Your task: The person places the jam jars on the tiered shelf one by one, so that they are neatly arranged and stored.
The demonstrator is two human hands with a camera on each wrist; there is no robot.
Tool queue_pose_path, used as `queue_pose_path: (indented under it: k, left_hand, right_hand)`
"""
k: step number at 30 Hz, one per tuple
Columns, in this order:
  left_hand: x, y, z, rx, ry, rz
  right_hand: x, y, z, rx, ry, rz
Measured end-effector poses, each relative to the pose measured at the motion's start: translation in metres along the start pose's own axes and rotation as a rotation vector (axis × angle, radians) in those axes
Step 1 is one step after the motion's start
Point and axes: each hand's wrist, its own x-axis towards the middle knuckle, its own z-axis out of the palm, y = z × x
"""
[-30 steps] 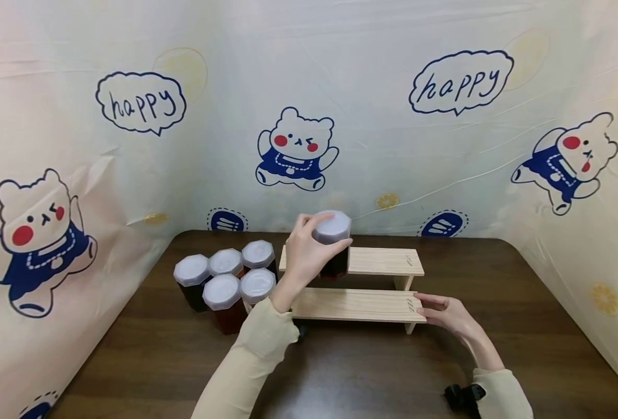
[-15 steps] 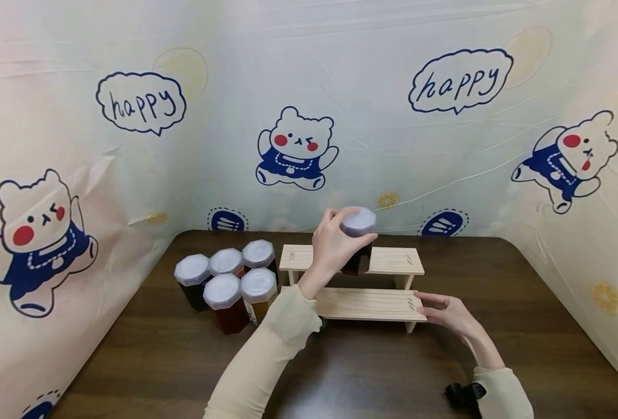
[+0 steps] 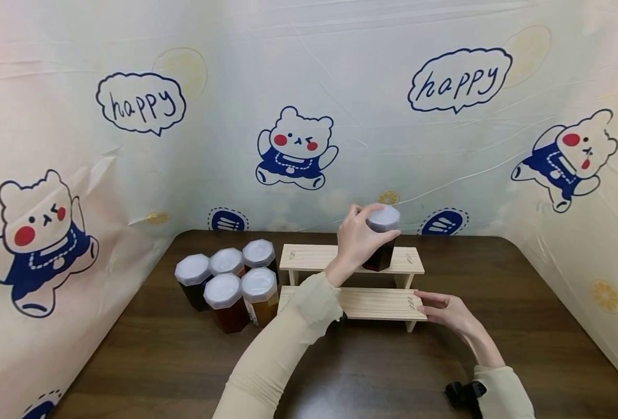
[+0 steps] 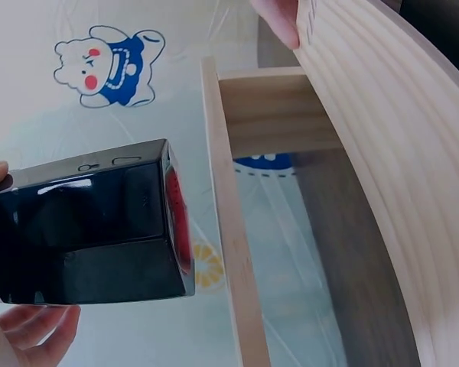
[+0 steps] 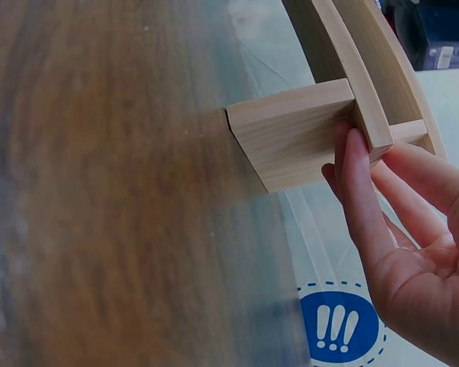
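My left hand (image 3: 358,235) grips a dark jar (image 3: 380,256) near its whitish octagonal lid (image 3: 384,216). The jar hangs upright over the right part of the upper board (image 3: 314,257) of a two-step wooden rack. In the left wrist view a gap shows between the jar's base, which has a red patch (image 4: 179,222), and the board edge (image 4: 228,222). My right hand (image 3: 450,314) pinches the right end of the lower board (image 3: 374,304) between thumb and fingers. In the right wrist view the fingers wrap that corner beside the rack's leg (image 5: 291,138).
Several lidded jars stand grouped left of the rack, among them a dark-red one (image 3: 231,319), an amber one (image 3: 263,311) and a black one (image 3: 196,295). The brown wooden table (image 3: 382,372) ends at a printed curtain (image 3: 225,169) behind and at the sides.
My left hand has carried the dark jar rightward along the upper board, uncovering that board's left end. The right hand keeps its hold on the lower board.
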Motion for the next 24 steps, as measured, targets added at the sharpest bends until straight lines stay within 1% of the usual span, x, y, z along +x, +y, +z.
queue_pose_path:
  k: [4,11,15,19,24]
  left_hand:
    - [0.001,0.004,0.008,-0.004,-0.004,0.007]
    - [0.003,0.008,0.022,-0.002,-0.015,-0.005]
    - [0.005,0.01,0.027,0.0,-0.009,-0.006]
    - [0.004,0.008,0.033,0.011,-0.007,-0.001]
    - [0.003,0.002,0.038,0.048,-0.006,0.013]
  right_hand:
    - [-0.001,-0.001,0.0,-0.009,0.009,0.008]
    - [-0.001,0.002,-0.002,-0.003,-0.028,-0.036]
    - [-0.001,0.001,-0.001,0.009,-0.03,-0.034]
    - [-0.002,0.001,-0.001,-0.005,-0.024,-0.034]
    - [-0.001,0.001,-0.002,-0.006,-0.026,-0.041]
